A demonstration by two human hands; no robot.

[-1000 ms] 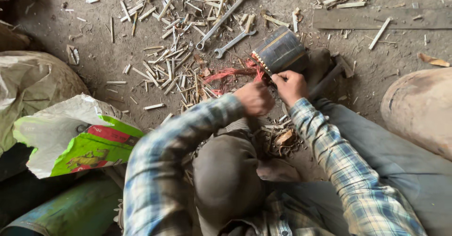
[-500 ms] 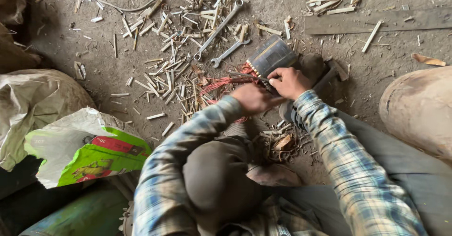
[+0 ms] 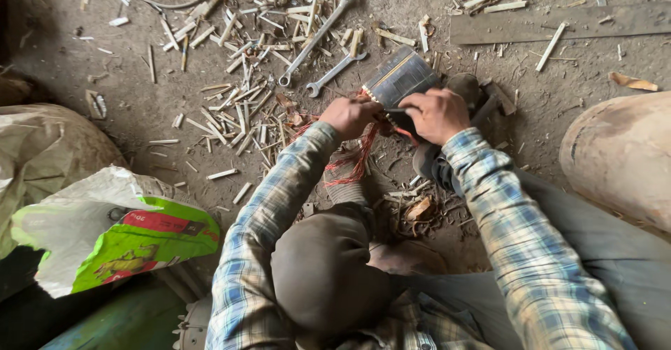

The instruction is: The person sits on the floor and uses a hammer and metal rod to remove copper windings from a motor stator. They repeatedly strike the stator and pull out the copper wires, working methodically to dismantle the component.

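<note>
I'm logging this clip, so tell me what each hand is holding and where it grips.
The right hand grips the near end of the ribbed metal block; the left hand pulls the reddish copper wires at that end.

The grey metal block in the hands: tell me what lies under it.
Under the grey metal block, red copper wire strands hang out toward the dirt floor. Left hand and right hand cover the rest.

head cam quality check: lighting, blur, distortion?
Head view: soft, even daylight, no glare, only faint shadows; left hand, right hand and the ribbed metal block are reasonably sharp; wide lens bends the edges; lower-left corner falls dark.
</note>
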